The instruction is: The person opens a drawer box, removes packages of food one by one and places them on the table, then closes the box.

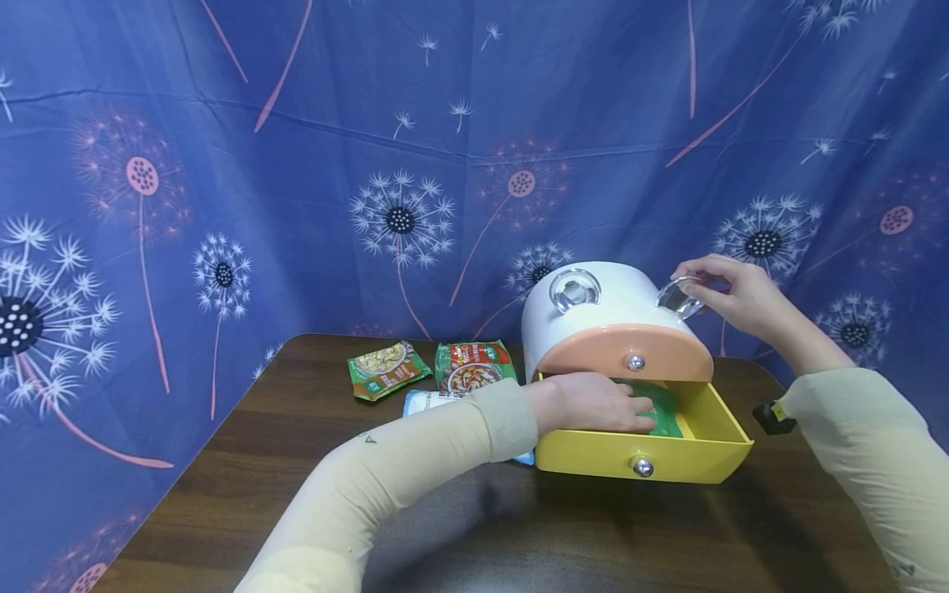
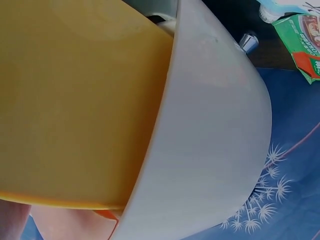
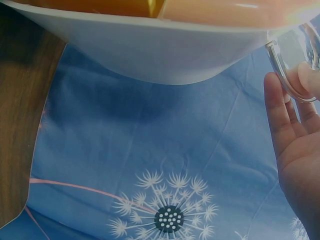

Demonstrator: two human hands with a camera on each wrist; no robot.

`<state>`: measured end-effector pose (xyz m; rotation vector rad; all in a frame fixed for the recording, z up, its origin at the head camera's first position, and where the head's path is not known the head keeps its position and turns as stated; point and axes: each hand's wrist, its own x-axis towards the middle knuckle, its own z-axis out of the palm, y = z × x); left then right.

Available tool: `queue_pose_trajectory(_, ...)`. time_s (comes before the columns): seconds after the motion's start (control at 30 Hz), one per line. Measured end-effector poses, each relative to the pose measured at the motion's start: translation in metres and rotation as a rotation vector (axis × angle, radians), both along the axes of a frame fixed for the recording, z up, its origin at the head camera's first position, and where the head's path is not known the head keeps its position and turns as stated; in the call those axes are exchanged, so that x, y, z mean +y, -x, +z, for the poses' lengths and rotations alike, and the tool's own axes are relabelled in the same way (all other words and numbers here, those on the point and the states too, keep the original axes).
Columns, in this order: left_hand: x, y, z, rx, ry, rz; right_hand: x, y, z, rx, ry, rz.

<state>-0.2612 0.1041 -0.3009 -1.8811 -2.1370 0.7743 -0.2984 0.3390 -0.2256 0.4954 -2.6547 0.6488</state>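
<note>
A white storage box [image 1: 623, 288] with a rounded top has an orange upper drawer [image 1: 593, 350] pushed in and a yellow lower drawer [image 1: 593, 455] pulled out. My left hand [image 1: 596, 402] reaches over the drawer's left side, its fingers extended above a green packet [image 1: 667, 410] lying inside. Part of that packet is hidden under the hand. My right hand [image 1: 730, 288] pinches the clear ear-shaped piece [image 1: 676, 298] at the box's top right between thumb and fingers. The right wrist view also shows the thumb pressed on this clear ear [image 3: 287, 70].
Left of the box lie a green-and-brown food packet [image 1: 389, 369], a green-and-red packet [image 1: 474, 366] and a blue-and-white packet [image 1: 430, 401], partly under my left sleeve. A second clear ear [image 1: 574, 288] sits on the box's top left. Behind the wooden table [image 1: 296, 428] hangs a blue dandelion cloth [image 1: 311, 206].
</note>
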Motion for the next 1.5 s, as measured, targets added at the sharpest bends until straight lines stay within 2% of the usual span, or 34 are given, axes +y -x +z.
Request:
queue_pose_trajectory(0.37, 0.001, 0.001, 0.0, -0.138, 0.031, 0.061, 0.0, 0.001, -0.002, -0.019, 0.002, -0.001)
queue_pose_trajectory(0.7, 0.001, 0.001, 0.0, -0.173, 0.022, 0.063, -0.001, -0.001, 0.0, 0.004, 0.009, 0.002)
queue_pose_trajectory(1.03, 0.001, -0.001, 0.0, -0.158, 0.003, 0.055, 0.0, 0.0, 0.0, -0.023, 0.006, -0.008)
queue_pose_trajectory(1.27, -0.005, -0.003, 0.003, -0.08, -0.043, -0.003, 0.0, 0.0, -0.001, -0.034, 0.023, 0.0)
queue_pose_trajectory(1.5, -0.009, -0.004, 0.007, -0.036, -0.073, -0.043, 0.0, 0.001, 0.0, -0.024, 0.028, 0.003)
